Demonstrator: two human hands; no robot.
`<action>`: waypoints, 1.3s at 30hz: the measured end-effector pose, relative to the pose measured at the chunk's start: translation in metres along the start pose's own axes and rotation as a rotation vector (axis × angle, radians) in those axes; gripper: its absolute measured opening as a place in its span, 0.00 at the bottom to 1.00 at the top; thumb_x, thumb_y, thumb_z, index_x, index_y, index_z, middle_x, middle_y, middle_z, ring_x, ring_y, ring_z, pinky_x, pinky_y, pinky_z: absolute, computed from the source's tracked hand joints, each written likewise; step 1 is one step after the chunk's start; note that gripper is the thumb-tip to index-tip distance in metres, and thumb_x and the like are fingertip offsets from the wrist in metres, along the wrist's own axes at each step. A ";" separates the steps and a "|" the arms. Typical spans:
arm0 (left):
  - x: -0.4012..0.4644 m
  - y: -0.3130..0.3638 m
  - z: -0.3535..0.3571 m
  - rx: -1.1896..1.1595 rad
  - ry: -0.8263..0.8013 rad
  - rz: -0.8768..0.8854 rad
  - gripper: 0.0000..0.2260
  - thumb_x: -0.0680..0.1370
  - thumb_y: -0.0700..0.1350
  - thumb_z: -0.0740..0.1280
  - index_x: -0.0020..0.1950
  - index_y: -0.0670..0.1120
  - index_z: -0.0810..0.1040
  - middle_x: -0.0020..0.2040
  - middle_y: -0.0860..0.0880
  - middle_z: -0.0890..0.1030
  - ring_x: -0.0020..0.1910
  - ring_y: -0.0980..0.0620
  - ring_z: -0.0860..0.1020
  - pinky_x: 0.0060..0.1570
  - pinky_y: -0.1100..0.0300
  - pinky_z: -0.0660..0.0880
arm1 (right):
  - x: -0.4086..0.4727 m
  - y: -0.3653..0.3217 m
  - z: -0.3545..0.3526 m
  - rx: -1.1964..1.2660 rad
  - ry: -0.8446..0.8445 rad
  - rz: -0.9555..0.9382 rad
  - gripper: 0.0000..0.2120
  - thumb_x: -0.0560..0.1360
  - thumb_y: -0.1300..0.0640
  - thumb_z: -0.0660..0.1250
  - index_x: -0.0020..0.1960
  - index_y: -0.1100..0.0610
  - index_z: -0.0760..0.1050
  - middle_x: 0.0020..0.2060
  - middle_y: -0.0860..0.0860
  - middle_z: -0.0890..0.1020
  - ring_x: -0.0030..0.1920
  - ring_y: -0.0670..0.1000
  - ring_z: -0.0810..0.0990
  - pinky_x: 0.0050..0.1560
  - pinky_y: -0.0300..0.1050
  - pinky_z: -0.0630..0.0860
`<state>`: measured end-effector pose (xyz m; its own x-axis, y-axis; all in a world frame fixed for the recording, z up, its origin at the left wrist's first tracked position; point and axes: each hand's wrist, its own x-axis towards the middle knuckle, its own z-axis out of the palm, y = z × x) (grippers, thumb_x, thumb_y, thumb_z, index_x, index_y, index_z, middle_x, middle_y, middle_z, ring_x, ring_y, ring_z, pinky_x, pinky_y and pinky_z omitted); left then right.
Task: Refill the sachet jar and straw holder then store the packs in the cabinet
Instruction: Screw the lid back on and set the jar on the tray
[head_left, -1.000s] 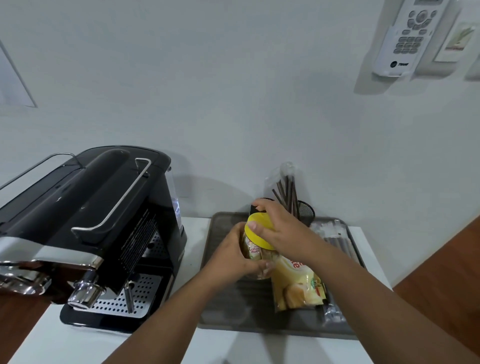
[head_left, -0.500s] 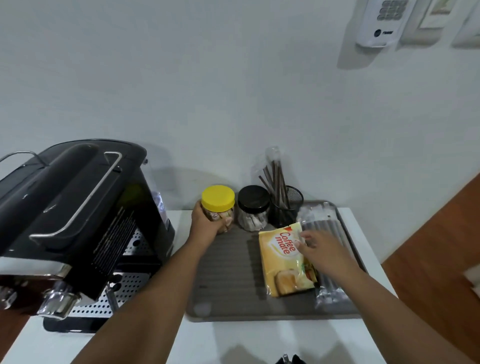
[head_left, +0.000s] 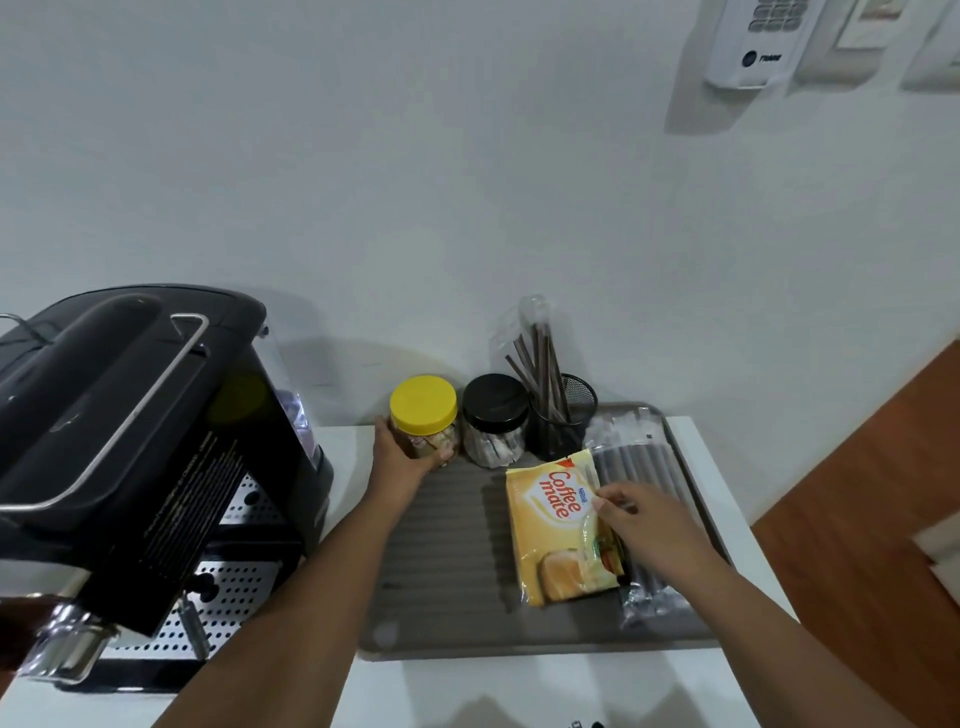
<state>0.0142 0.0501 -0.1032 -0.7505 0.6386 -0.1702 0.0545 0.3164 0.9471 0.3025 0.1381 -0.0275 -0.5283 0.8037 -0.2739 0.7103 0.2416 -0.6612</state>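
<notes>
A sachet jar with a yellow lid (head_left: 423, 410) stands at the far left corner of the grey tray (head_left: 447, 566), and my left hand (head_left: 402, 460) grips its side. Beside it stands a black-lidded jar (head_left: 493, 423) of white sachets. A black mesh straw holder (head_left: 563, 423) with several dark straws sits to the right. A yellow Coffee mate pack (head_left: 558, 525) lies flat on the tray. My right hand (head_left: 647, 519) rests on its right edge, fingertips pinching it. A clear pack of straws (head_left: 636, 462) lies under and beside that hand.
A black espresso machine (head_left: 130, 441) fills the left side of the white counter (head_left: 519, 691). The wall behind carries a white remote holder (head_left: 753, 47). Wooden floor (head_left: 883, 493) shows to the right of the counter's edge.
One second ago both hands held the yellow-lidded jar over the tray's middle. The left hand has since set it at the far left corner, and the right hand has moved onto the Coffee mate pack.
</notes>
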 end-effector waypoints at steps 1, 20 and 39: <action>-0.004 -0.004 0.001 -0.007 0.048 -0.033 0.44 0.63 0.46 0.81 0.72 0.44 0.59 0.70 0.44 0.71 0.68 0.45 0.71 0.68 0.45 0.69 | 0.000 0.000 0.000 0.018 -0.004 0.004 0.08 0.79 0.50 0.62 0.54 0.49 0.79 0.47 0.42 0.79 0.44 0.37 0.74 0.38 0.32 0.66; -0.143 0.050 0.045 -0.566 -0.171 -0.644 0.11 0.82 0.42 0.58 0.60 0.40 0.75 0.47 0.46 0.81 0.43 0.50 0.79 0.23 0.66 0.75 | -0.001 -0.044 0.028 0.056 -0.092 -0.074 0.17 0.76 0.55 0.67 0.64 0.51 0.74 0.52 0.49 0.82 0.50 0.47 0.80 0.50 0.42 0.77; -0.130 0.031 -0.057 -0.413 -0.114 -0.475 0.10 0.83 0.46 0.58 0.47 0.48 0.78 0.45 0.49 0.83 0.45 0.53 0.80 0.39 0.59 0.74 | 0.005 -0.104 0.101 0.153 -0.246 -0.096 0.07 0.77 0.61 0.64 0.44 0.50 0.76 0.34 0.44 0.78 0.31 0.41 0.77 0.34 0.35 0.73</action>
<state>0.0759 -0.0634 -0.0363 -0.5547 0.5731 -0.6032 -0.5423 0.3008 0.7845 0.1791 0.0618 -0.0303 -0.6999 0.6208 -0.3532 0.5829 0.2106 -0.7848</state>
